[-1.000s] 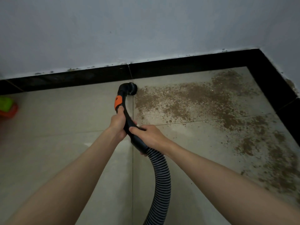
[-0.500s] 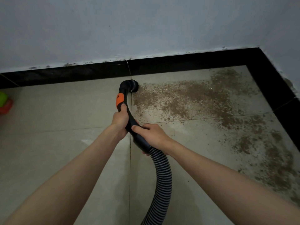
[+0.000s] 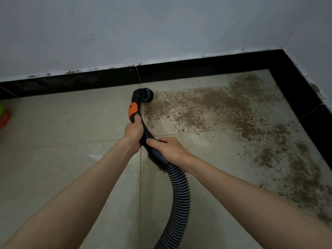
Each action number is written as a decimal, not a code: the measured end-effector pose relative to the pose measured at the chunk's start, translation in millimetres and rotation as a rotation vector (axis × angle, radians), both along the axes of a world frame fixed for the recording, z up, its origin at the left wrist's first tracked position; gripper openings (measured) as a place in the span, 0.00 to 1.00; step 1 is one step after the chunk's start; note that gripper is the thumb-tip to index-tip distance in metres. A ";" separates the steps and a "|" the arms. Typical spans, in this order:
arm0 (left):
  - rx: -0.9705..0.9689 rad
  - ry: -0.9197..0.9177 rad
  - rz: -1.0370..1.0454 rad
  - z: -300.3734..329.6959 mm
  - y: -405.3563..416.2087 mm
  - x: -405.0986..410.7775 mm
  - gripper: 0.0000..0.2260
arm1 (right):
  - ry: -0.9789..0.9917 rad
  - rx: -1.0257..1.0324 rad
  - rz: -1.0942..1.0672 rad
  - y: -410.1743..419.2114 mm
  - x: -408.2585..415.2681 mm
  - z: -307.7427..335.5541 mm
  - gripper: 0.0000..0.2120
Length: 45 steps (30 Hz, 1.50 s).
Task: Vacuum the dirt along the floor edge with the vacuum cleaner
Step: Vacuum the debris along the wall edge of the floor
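Observation:
Both hands hold the black vacuum handle [image 3: 143, 130], which has an orange button near its top. My left hand [image 3: 133, 131] grips it just below the orange part; my right hand [image 3: 168, 150] grips the lower end where the ribbed grey hose [image 3: 179, 194] joins. The round black nozzle [image 3: 147, 95] points down at the floor, at the left edge of a wide patch of brown dirt [image 3: 206, 108]. The dirt spreads right toward the corner and down along the right-hand wall.
A black skirting board [image 3: 197, 69] runs along the back wall and turns at the corner down the right side. Beige floor tiles [image 3: 62, 132] lie to the left. A green and red object [image 3: 4, 115] sits at the far left edge.
The nozzle has shifted slightly right and toward the skirting board, onto the edge of the dirt patch. Both hands keep the same hold on the handle.

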<state>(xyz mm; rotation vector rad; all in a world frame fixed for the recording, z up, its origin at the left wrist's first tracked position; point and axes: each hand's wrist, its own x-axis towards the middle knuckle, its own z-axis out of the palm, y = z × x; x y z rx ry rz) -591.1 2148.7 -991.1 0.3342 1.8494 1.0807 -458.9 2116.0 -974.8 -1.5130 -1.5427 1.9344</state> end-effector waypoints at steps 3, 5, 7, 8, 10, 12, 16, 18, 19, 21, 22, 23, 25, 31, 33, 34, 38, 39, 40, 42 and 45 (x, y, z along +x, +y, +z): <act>-0.003 0.037 -0.052 -0.4 7.0 11.8 0.18 | -0.021 -0.008 -0.033 2.6 8.5 0.2 0.16; -0.007 0.052 -0.080 -0.5 13.4 20.3 0.20 | -0.020 -0.006 -0.051 5.8 15.5 0.5 0.16; -0.002 0.031 -0.090 -1.3 17.4 26.4 0.20 | -0.012 -0.005 -0.067 8.0 21.0 -0.4 0.16; 0.005 0.014 -0.093 -2.2 18.5 28.4 0.20 | -0.008 -0.009 -0.076 8.7 23.3 -0.8 0.16; 0.013 0.001 -0.094 -3.6 20.3 30.6 0.20 | 0.003 -0.019 -0.092 9.9 26.1 -2.0 0.16; 0.011 0.014 -0.095 -2.7 21.3 30.9 0.20 | 0.009 -0.024 -0.092 10.6 27.0 -2.3 0.16; 0.006 0.023 -0.091 0.2 19.7 29.0 0.19 | 0.028 -0.041 -0.076 9.8 24.8 -1.0 0.16; 0.014 -0.005 -0.074 3.6 20.4 25.6 0.19 | 0.055 -0.052 -0.062 10.5 22.4 1.1 0.17; 0.023 -0.032 -0.063 6.3 21.8 22.0 0.18 | 0.075 -0.065 -0.062 11.1 21.1 2.8 0.18; 0.038 -0.099 -0.049 12.0 26.4 12.4 0.16 | 0.097 -0.077 -0.048 13.0 19.2 4.8 0.18; 0.034 -0.123 -0.061 14.1 28.9 7.1 0.16 | 0.099 -0.072 -0.029 13.3 18.5 5.0 0.18; 0.022 -0.137 -0.084 14.9 31.0 2.8 0.18 | 0.100 -0.073 -0.011 13.3 18.2 4.6 0.17; 0.012 -0.151 -0.124 13.2 32.9 -1.5 0.21 | 0.110 -0.089 0.018 13.7 17.8 2.5 0.17; 0.054 -0.230 -0.116 -6.6 32.9 10.5 0.21 | -0.044 0.031 0.091 22.6 19.2 -15.5 0.20; 0.058 -0.241 -0.109 -13.1 31.7 11.7 0.21 | -0.048 0.004 0.101 24.3 19.5 -22.1 0.19; 0.062 -0.246 -0.108 -15.2 30.9 11.8 0.21 | -0.055 0.010 0.107 24.4 18.8 -24.7 0.20; 0.072 -0.300 -0.135 -19.2 28.2 15.4 0.20 | -0.175 0.171 0.146 24.1 15.5 -33.4 0.25; 0.071 -0.301 -0.144 -19.5 28.0 17.3 0.20 | -0.184 0.181 0.142 24.4 15.9 -34.4 0.26; 0.070 -0.294 -0.157 -19.6 28.3 19.8 0.20 | -0.187 0.179 0.134 24.7 17.4 -35.2 0.26; 0.070 -0.257 -0.189 -19.1 30.5 27.2 0.20 | -0.194 0.173 0.114 24.7 22.7 -36.0 0.27; 0.063 -0.205 -0.222 -15.6 36.7 38.0 0.20 | -0.190 0.161 0.076 23.9 33.1 -36.4 0.27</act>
